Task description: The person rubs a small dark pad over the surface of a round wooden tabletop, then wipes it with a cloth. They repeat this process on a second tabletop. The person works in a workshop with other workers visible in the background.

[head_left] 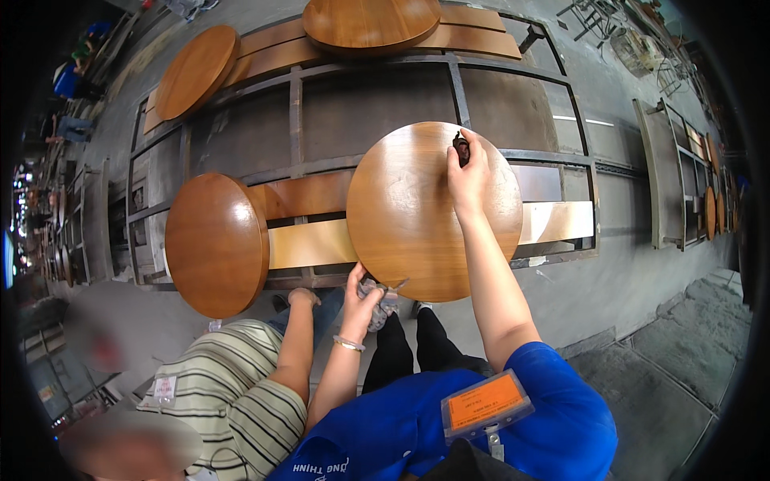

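A round wooden tabletop (401, 216), light brown and glossy, lies flat in front of me on a metal rack. My right hand (469, 176) is closed around a small dark object (460, 149) over its far right part; the object's kind is not clear. Below the tabletop's near left edge, my left hand (361, 305) is closed on a crumpled clear plastic bag (382, 307) with small contents I cannot make out. A thin grey piece pokes out beside the bag, close to the tabletop's rim.
A darker round tabletop (216, 244) lies to the left, with two others (370, 22) (198, 72) across the metal rack (297, 112). Flat boards (311, 244) rest under them. At my left a person in a striped shirt (241, 393) stands close, one hand (303, 298) near the rack.
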Demonstrator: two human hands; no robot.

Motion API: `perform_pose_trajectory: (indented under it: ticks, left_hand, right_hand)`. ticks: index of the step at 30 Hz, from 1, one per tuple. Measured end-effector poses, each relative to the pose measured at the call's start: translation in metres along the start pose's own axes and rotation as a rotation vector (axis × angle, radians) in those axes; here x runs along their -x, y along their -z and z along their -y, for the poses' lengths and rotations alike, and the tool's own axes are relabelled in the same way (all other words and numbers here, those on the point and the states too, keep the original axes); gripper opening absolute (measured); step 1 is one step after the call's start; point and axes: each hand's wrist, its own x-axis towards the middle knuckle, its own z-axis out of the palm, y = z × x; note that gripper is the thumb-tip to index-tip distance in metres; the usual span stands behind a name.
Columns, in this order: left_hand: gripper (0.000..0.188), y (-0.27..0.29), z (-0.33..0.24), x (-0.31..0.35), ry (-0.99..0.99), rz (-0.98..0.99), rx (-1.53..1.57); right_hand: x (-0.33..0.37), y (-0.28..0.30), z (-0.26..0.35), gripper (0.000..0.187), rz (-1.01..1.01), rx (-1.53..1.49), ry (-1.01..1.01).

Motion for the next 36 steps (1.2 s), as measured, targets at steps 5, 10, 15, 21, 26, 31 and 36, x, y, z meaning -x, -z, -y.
perform_pose_trajectory:
  ticks: [5,10,15,21,26,31,36]
  left_hand:
    - [0.086,-0.011,0.016,0.007,0.053,-0.005,-0.033]
    - [0.105,-0.014,0.015,0.007,0.003,0.092,0.09]
    - [0.11,-0.01,0.007,0.01,0.023,0.153,0.095]
    - [0.112,-0.005,0.003,0.01,0.038,0.203,0.031]
    - [0.113,-0.001,0.008,0.009,0.023,0.215,-0.034]
    - [0.112,0.0,0.006,0.013,0.009,0.213,-0.089]
    - [0.111,0.0,0.006,0.014,0.006,0.219,-0.113]
  right_hand:
    - [0.004,-0.018,-0.012,0.045,-0.025,0.216,0.189]
    - [0.005,-0.026,-0.018,0.062,-0.012,0.581,0.265]
    - [0.017,-0.026,-0.014,0.059,-0.084,0.564,0.265]
    - [0.016,-0.038,-0.016,0.049,-0.057,0.61,0.306]
    - [-0.006,-0.041,-0.026,0.024,-0.135,0.518,0.361]
    - [-0.009,-0.043,-0.021,0.025,-0.294,0.707,0.403]
    - [-0.001,-0.053,-0.011,0.029,-0.236,0.685,0.072]
